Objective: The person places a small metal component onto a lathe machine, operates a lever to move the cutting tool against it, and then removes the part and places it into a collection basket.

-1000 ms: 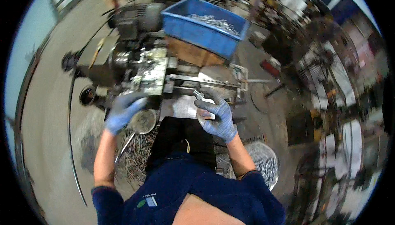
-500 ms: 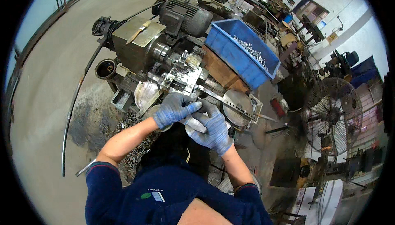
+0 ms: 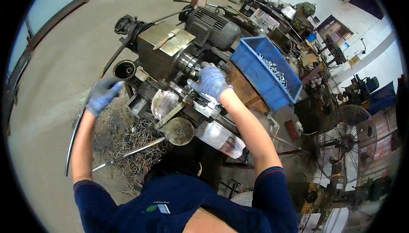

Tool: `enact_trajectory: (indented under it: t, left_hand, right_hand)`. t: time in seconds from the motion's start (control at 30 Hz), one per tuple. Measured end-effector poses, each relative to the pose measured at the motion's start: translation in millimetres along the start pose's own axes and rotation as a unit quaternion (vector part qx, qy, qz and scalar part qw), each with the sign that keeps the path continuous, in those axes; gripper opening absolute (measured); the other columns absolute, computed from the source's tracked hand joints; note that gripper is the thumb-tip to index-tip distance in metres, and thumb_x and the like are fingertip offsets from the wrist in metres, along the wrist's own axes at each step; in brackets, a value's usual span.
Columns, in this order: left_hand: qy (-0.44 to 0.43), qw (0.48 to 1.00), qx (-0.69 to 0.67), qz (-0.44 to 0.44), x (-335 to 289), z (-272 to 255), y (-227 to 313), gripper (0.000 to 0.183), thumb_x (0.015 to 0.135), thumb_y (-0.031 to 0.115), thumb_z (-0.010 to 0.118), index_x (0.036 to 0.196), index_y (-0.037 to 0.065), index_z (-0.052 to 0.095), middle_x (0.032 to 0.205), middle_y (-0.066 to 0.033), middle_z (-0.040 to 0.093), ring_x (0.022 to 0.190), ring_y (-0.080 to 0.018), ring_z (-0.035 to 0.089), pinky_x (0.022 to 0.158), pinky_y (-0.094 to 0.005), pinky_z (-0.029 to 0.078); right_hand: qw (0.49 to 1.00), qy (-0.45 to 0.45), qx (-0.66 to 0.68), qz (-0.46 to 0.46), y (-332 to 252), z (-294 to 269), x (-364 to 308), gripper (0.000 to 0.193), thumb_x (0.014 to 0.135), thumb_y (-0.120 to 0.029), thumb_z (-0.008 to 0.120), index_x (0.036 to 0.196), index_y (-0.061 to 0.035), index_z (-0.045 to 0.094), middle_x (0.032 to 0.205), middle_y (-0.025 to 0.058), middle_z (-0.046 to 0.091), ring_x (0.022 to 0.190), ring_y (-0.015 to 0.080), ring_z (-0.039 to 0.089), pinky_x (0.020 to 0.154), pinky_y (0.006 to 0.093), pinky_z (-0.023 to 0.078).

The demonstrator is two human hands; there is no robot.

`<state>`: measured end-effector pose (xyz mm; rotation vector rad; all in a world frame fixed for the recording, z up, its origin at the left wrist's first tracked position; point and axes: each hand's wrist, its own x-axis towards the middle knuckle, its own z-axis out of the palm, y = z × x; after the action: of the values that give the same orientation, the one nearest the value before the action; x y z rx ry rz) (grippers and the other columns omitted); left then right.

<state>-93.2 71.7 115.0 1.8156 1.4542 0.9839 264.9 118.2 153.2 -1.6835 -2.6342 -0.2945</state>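
In a grey and blue work glove, my right hand (image 3: 209, 82) reaches over a small lathe, its fingertips beside the shiny round chuck (image 3: 187, 62). Its fingers are bent toward the chuck; whatever they hold is hidden. My left hand (image 3: 102, 95), gloved alike, hangs to the left of the machine near a round cup-like housing (image 3: 125, 69) and a long dark cable (image 3: 94, 84). Its thumb stands apart from the fingers and nothing shows in it. Below my right hand is the metal tool slide (image 3: 206, 105). A brush (image 3: 166, 39) lies on the brassy headstock cover (image 3: 147, 37).
A blue bin (image 3: 264, 82) of small metal parts rests on a wooden board (image 3: 245, 88) right of the lathe. A motor (image 3: 213, 28) sits behind. Metal shavings (image 3: 136, 150) litter the floor beside a steel lever (image 3: 132, 153). A fan (image 3: 345, 141) stands at right.
My hands were together in front of the slide and have parted. The left has moved out left, the right up to the chuck. The lathe sits farther right in view; the lever and printed sheet now show.
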Motion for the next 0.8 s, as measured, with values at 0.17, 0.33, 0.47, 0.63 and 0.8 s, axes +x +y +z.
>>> enact_trajectory:
  t: [0.17, 0.33, 0.47, 0.63, 0.8]
  left_hand:
    - [0.09, 0.891, 0.441, -0.06, -48.9, -92.6, -83.2, 0.025, 0.083, 0.031, 0.056, 0.086, 0.008, 0.066, 0.083, -0.0159, 0.065, 0.081, -0.0329, 0.061, 0.074, -0.0414, 0.047]
    - [0.014, 0.94, 0.258, -0.221, -88.8, -102.4, -156.5, 0.032, 0.085, 0.037, 0.054, 0.089, 0.007, 0.064, 0.087, -0.0165, 0.065, 0.083, -0.0319, 0.061, 0.074, -0.0421, 0.047]
    - [0.081, 0.941, 0.29, -0.155, -89.5, -71.5, -140.8, 0.042, 0.084, 0.043, 0.055, 0.091, 0.003, 0.063, 0.086, -0.0181, 0.064, 0.082, -0.0358, 0.061, 0.071, -0.0438, 0.047]
    - [0.045, 0.891, 0.426, -0.151, -63.3, -68.0, -146.7, 0.03, 0.08, 0.035, 0.057, 0.09, 0.007, 0.061, 0.084, -0.018, 0.064, 0.084, -0.0352, 0.061, 0.072, -0.0456, 0.047]
    - [0.053, 0.846, 0.528, -0.048, -19.1, -145.9, -211.5, 0.014, 0.076, 0.017, 0.056, 0.087, 0.01, 0.06, 0.075, -0.0152, 0.064, 0.072, -0.0354, 0.062, 0.064, -0.0457, 0.048]
  right_hand:
    - [0.996, -0.07, 0.032, 0.044, 4.7, 27.7, 40.7, 0.057, 0.07, -0.054, 0.062, 0.094, -0.0016, 0.067, 0.095, 0.0219, 0.063, 0.091, 0.0348, 0.061, 0.085, 0.0406, 0.047]
    - [0.987, -0.035, 0.133, 0.08, 8.4, 55.5, 61.4, 0.051, 0.07, -0.051, 0.067, 0.097, -0.0073, 0.067, 0.091, 0.0185, 0.065, 0.086, 0.0342, 0.063, 0.078, 0.0391, 0.05]
    - [0.963, -0.002, 0.219, 0.159, -0.7, 47.0, 67.7, 0.037, 0.071, -0.043, 0.069, 0.088, -0.0096, 0.069, 0.083, 0.0159, 0.067, 0.081, 0.0332, 0.064, 0.072, 0.0375, 0.051]
    - [0.937, 0.056, 0.287, 0.19, 6.1, 58.5, 69.1, 0.048, 0.071, -0.048, 0.067, 0.086, -0.0018, 0.066, 0.082, 0.0176, 0.067, 0.08, 0.0321, 0.065, 0.073, 0.0381, 0.051]
    - [0.945, 0.054, 0.292, 0.138, 7.6, 52.7, 68.6, 0.04, 0.071, -0.034, 0.073, 0.09, -0.0002, 0.062, 0.08, 0.0117, 0.069, 0.078, 0.0241, 0.066, 0.073, 0.0321, 0.05]
